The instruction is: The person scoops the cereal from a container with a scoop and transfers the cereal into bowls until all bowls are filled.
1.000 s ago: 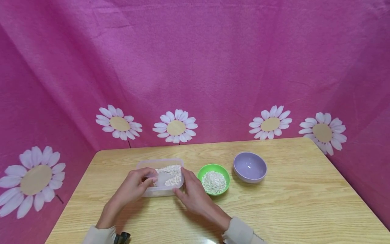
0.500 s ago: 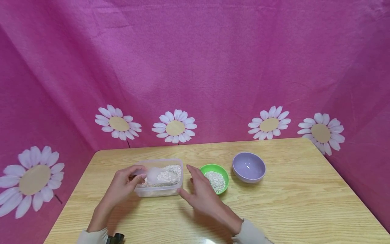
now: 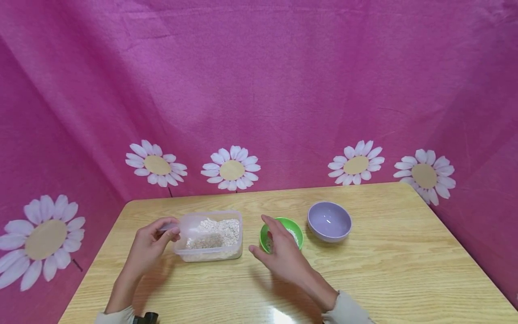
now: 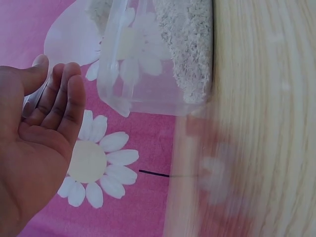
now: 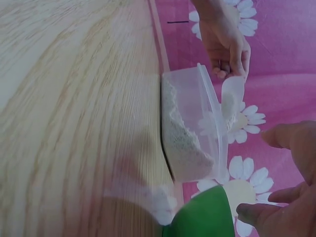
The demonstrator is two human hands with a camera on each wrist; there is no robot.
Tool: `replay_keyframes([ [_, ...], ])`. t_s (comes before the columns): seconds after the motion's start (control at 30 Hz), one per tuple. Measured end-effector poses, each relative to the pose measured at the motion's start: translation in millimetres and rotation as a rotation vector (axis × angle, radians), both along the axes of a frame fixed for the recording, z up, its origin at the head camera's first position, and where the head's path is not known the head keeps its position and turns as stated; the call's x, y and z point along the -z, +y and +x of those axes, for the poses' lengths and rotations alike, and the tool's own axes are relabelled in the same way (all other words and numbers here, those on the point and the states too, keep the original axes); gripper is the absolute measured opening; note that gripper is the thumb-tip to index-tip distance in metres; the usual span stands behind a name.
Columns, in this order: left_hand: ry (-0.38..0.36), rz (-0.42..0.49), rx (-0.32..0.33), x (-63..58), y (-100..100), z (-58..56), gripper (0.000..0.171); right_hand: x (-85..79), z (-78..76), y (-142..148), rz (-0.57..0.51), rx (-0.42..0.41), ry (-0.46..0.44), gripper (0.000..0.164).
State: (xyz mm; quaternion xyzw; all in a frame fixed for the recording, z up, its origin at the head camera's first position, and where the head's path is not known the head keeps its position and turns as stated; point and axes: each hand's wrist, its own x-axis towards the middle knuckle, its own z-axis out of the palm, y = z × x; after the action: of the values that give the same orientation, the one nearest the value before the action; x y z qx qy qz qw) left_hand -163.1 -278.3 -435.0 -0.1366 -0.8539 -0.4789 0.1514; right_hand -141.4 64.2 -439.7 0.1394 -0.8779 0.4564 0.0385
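My left hand [image 3: 146, 246] pinches the handle of a translucent scoop [image 5: 232, 94] between thumb and fingers. The scoop is above the left part of a clear plastic container [image 3: 210, 255], and some pale flakes show in it in the right wrist view. More white flakes, like oats [image 3: 228, 231], fill the container's bottom, heaped toward the back and right. My right hand [image 3: 286, 257] hovers over the near left side of a green bowl [image 3: 292, 222], fingers extended and apart, holding nothing. The hand hides much of the bowl's flakes.
A purple bowl [image 3: 329, 220] with nothing seen in it stands behind and right of the green one. Both bowls and the container sit on a wooden table [image 3: 404, 265]. A pink curtain [image 3: 259, 90] with daisies hangs along the table's back and sides.
My left hand has drawn the scoop leftward and up out of the flakes. The right hand has let go of the container's right end and moved right, over the green bowl.
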Motion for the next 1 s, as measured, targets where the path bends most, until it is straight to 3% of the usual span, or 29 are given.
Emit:
replay_keyframes([
  [0.33, 0.039, 0.058, 0.019, -1.8, 9.4, -3.6, 0.013, -1.3, 0.7, 20.3, -0.016, 0.051, -0.026, 0.082],
  [0.6, 0.005, 0.092, 0.096, -6.9, 37.2, -13.1, 0.014, 1.7, 1.5, 40.2, 0.055, 0.09, 0.004, 0.084],
  [1.0, -0.04, 0.023, 0.204, -7.6, 85.3, -28.6, 0.016, 11.5, 3.7, 63.3, 0.137, 0.105, 0.045, 0.092],
])
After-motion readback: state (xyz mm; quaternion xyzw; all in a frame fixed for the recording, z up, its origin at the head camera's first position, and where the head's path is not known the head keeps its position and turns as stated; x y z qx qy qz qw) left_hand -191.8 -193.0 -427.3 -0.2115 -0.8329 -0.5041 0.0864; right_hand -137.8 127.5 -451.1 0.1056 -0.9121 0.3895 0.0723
